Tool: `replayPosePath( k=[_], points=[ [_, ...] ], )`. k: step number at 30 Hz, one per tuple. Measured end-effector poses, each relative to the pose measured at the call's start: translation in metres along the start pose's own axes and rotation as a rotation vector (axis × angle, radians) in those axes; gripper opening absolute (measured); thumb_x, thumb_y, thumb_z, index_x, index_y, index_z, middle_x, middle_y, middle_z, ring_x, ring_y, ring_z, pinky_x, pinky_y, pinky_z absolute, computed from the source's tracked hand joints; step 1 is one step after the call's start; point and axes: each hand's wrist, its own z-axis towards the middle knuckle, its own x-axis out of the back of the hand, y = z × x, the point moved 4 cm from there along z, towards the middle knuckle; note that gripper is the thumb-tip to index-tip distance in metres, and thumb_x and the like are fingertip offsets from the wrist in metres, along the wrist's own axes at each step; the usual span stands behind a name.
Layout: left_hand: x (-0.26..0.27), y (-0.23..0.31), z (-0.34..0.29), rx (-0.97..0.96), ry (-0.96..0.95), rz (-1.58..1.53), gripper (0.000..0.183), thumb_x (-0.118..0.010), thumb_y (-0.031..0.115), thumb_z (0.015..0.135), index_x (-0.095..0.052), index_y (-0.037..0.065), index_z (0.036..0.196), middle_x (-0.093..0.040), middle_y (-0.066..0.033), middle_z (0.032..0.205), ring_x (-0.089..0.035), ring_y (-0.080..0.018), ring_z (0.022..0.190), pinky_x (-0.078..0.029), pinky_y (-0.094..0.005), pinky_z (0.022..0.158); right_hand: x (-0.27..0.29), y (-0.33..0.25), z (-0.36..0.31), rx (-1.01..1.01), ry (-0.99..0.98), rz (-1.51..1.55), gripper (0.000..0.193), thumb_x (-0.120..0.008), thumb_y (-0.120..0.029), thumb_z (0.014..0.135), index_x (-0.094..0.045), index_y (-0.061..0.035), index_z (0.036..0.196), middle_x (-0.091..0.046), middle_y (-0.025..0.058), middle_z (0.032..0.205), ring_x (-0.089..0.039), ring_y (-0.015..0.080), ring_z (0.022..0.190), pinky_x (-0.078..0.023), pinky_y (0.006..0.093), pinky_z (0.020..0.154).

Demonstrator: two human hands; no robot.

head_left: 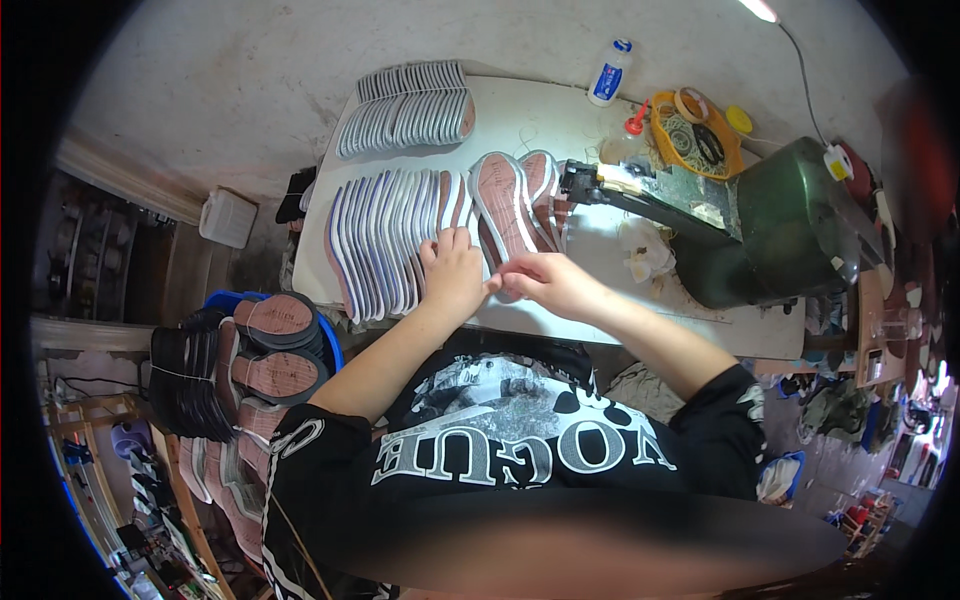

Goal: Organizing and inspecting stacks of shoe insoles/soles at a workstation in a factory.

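Observation:
Shoe soles with pinkish-brown faces and white-and-grey edges stand on edge in a long row (385, 240) on the white table. At the row's right end, my left hand (457, 275) rests over the soles with its fingers apart and slightly bent. Its thumb reaches toward my right hand (548, 283), whose fingertips close on the heel end of a shoe sole (503, 205). That sole lies face up, leaning over another sole (540, 180) beside it. The fingertips hide part of the heel.
A sewing machine (650, 200) with a green body stands at the right. Behind are a second stack of soles (405, 115), a white bottle (609, 73), a red-tipped bottle (628, 138) and a yellow basket (690, 140). Bundled soles (275, 350) sit at lower left.

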Motion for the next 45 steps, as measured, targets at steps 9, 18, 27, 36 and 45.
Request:
replayPosePath(
  k=[9,18,27,36,45],
  points=[
    [0.002,-0.044,-0.005,0.081,0.115,-0.444,0.015,-0.064,0.013,0.068,-0.052,0.003,0.063,-0.051,-0.0095,0.089,-0.046,-0.0273,0.092,-0.036,-0.0413,0.081,-0.023,0.038,0.049,-0.089,0.253,0.607,0.039,-0.055,-0.012,0.092,-0.047,-0.0001,0.129,-0.058,0.0068,0.115,-0.058,0.0095,0.089,-0.048,0.0221,0.067],
    [0.051,-0.012,-0.011,-0.013,0.437,-0.64,0.008,-0.059,0.005,0.071,-0.052,0.003,0.071,-0.048,-0.0106,0.092,-0.043,-0.0274,0.088,-0.034,-0.037,0.083,-0.02,0.02,0.033,-0.098,0.223,0.715,0.053,-0.045,-0.039,0.098,-0.038,-0.0011,0.134,-0.055,0.0143,0.124,-0.058,0.0124,0.096,-0.047,0.0249,0.079],
    [0.053,0.018,-0.012,-0.724,0.369,-1.066,0.016,-0.067,0.002,0.068,-0.052,0.004,0.064,-0.056,-0.0113,0.081,-0.051,-0.0267,0.077,-0.044,-0.0358,0.067,-0.012,-0.024,-0.001,-0.021,0.29,0.808,0.026,-0.059,-0.009,0.091,-0.054,0.0039,0.113,-0.063,0.0052,0.099,-0.058,0.0101,0.092,-0.045,0.0229,0.082],
    [0.053,0.014,0.048,0.399,-0.086,-1.927,0.056,-0.072,0.014,0.08,-0.043,-0.003,0.125,-0.059,-0.0103,0.11,-0.059,-0.0149,0.097,-0.048,-0.0314,0.085,0.014,-0.055,-0.038,0.177,0.345,0.559,0.033,-0.06,-0.016,0.091,-0.058,0.0061,0.116,-0.066,0.0102,0.101,-0.062,0.0123,0.087,-0.049,0.0267,0.077],
    [0.059,0.06,0.073,0.316,-0.269,-2.097,0.053,-0.069,0.009,0.081,-0.043,-0.005,0.125,-0.059,-0.011,0.112,-0.058,-0.0159,0.102,-0.046,-0.0294,0.092,0.035,-0.035,-0.019,0.132,0.491,1.044,0.043,-0.075,-0.015,0.076,-0.058,0.0037,0.111,-0.063,0.0112,0.108,-0.06,0.0199,0.097,-0.048,0.0337,0.086]
  ],
)
